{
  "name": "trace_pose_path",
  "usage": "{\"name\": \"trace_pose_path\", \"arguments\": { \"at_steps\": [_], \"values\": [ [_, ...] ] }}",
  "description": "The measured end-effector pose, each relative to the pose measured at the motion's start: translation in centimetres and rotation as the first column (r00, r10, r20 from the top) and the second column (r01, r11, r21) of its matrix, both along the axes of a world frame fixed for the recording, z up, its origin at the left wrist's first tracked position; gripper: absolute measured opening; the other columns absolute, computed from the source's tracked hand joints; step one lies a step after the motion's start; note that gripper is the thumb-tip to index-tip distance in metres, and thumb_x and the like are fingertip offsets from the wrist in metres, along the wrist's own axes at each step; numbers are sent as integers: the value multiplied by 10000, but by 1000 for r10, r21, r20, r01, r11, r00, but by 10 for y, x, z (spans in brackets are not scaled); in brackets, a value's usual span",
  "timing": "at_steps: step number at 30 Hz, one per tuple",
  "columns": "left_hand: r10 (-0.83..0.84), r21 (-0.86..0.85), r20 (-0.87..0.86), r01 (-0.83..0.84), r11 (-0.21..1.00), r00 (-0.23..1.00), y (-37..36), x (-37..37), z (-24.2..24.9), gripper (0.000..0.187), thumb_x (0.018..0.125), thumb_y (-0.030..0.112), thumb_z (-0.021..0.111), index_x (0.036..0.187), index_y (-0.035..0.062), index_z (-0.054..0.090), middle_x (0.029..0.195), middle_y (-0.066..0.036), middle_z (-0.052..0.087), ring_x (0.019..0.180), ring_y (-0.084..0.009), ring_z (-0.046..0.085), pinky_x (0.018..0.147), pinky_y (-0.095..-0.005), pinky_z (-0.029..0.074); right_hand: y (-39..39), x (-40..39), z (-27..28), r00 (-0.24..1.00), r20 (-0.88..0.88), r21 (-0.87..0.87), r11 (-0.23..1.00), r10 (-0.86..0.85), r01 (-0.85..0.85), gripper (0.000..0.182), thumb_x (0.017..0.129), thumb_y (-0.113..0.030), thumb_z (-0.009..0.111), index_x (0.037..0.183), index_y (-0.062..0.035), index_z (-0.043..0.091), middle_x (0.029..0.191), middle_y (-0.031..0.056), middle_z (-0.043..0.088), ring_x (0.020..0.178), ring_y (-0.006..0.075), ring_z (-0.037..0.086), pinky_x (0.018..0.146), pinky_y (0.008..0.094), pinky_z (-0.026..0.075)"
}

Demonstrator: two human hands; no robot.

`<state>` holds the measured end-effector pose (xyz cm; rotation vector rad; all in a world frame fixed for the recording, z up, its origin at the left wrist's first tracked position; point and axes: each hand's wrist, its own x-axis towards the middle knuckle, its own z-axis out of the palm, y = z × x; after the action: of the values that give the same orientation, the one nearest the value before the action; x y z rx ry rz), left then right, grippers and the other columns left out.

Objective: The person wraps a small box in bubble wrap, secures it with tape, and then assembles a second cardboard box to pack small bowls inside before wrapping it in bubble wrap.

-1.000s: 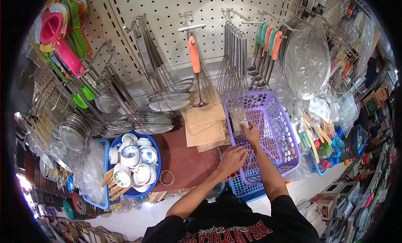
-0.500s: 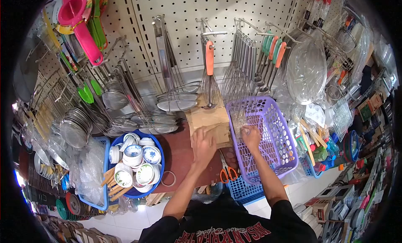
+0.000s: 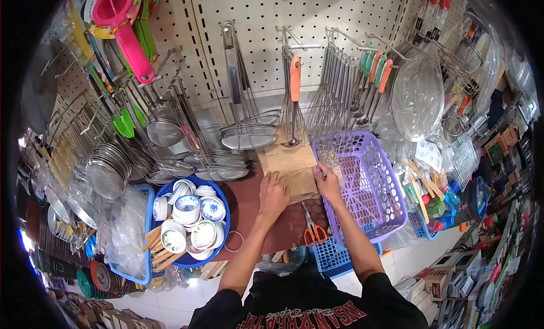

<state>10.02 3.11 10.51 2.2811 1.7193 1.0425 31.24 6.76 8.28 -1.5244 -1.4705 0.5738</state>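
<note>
My left hand (image 3: pixel 274 194) lies with its fingers slightly apart on the lower left part of the brown cardboard (image 3: pixel 290 159). Beside the cardboard's right edge, my right hand (image 3: pixel 328 184) is closed in a pinch, over the left rim of the purple basket (image 3: pixel 387 234). A small purple bit shows at its fingertips; whether it is the rim or a separate thing is unclear. Scissors with orange handles (image 3: pixel 315 235) lie below the cardboard on the dark red surface (image 3: pixel 241 207).
Left of my arms stands a blue basin (image 3: pixel 225 230) of small bowls. Whisks (image 3: pixel 334 97), strainers (image 3: pixel 249 139) and ladles hang from the pegboard (image 3: pixel 255 6) ahead. A blue basket (image 3: pixel 334 258) sits near my body; wrapped utensils crowd the right.
My right hand has moved left, from over the inside of the purple basket to its left rim. My left hand stays at the cardboard. The whole view has shifted slightly.
</note>
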Motion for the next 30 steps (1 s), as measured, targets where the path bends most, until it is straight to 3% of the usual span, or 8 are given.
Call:
{"name": "trace_pose_path", "arguments": {
  "at_steps": [4, 7, 10, 17, 24, 25, 28, 30],
  "values": [
    [7, -65, 173, 5, 998, 985, -1, -1, 10, 310, 858, 155, 696, 1139, 26, 687, 1257, -197, 564, 1205, -416, 531, 1011, -478, 457, 6, -6, -7, 997, 60, 151, 988, -50, 41, 302, 918, -206, 713, 1176, -49, 717, 1070, 127, 702, 689, 160, 584, 644, 280, 476],
    [44, -147, 299, 1, 989, 953, -2, -1, 15, 270, 853, 124, 696, 1103, 23, 690, 1239, -200, 561, 1167, -401, 556, 980, -455, 480, -3, -14, 1, 996, -16, 106, 991, -85, 86, 277, 904, -184, 708, 1110, 0, 717, 1095, 217, 686, 1025, 361, 671, 909, 391, 515],
    [41, -72, 321, -18, 997, 946, -4, -4, 14, 233, 854, 103, 692, 1074, 28, 693, 1217, -191, 565, 1134, -392, 572, 965, -451, 485, -9, -21, 9, 991, -4, 169, 976, -137, 135, 260, 890, -203, 730, 1054, -1, 733, 971, 184, 704, 875, 321, 682, 807, 374, 528],
    [7, 84, 436, -49, 995, 900, -3, -9, 7, 130, 875, 47, 661, 995, 15, 699, 1089, -150, 596, 1043, -332, 594, 915, -416, 488, -21, -30, 24, 959, -255, 20, 991, -123, 132, 174, 883, -148, 774, 884, -25, 651, 696, -26, 548, 630, 56, 448, 550, 237, 366],
    [162, 4, 726, -239, 971, 669, -7, -19, 4, 152, 951, 38, 621, 1097, 6, 645, 1142, -82, 528, 1025, -191, 597, 880, -328, 496, -43, -38, 33, 676, -737, -102, 991, -16, -89, 304, 943, -15, 625, 1240, -12, 558, 1003, 67, 658, 842, 120, 631, 688, 268, 540],
    [119, -82, 919, -115, 990, 375, -6, -17, -4, 327, 968, 41, 605, 1287, 47, 530, 1217, -79, 515, 1085, -182, 576, 888, -319, 499, -48, -38, 41, 585, -810, -169, 973, -47, -156, 344, 952, 5, 594, 1291, -9, 540, 1061, 85, 661, 880, 138, 650, 721, 282, 566],
    [201, -155, 935, -176, 972, 292, -12, -14, -12, 459, 987, 44, 583, 1404, 95, 398, 1297, -95, 504, 1140, -193, 560, 900, -319, 509, -51, -40, 34, 640, -768, -177, 950, 30, -257, 469, 956, 39, 539, 1414, -20, 458, 1116, 104, 642, 912, 163, 655, 758, 324, 588],
    [246, -245, 969, -41, 969, 18, -19, -11, -10, 483, 993, 49, 572, 1424, 112, 364, 1350, -113, 491, 1163, -221, 565, 921, -350, 513, -54, -39, 32, 536, -843, -177, 918, 44, -354, 499, 953, 41, 546, 1435, -26, 434, 1114, 96, 636, 945, 169, 653, 772, 332, 590]
  ]
}}
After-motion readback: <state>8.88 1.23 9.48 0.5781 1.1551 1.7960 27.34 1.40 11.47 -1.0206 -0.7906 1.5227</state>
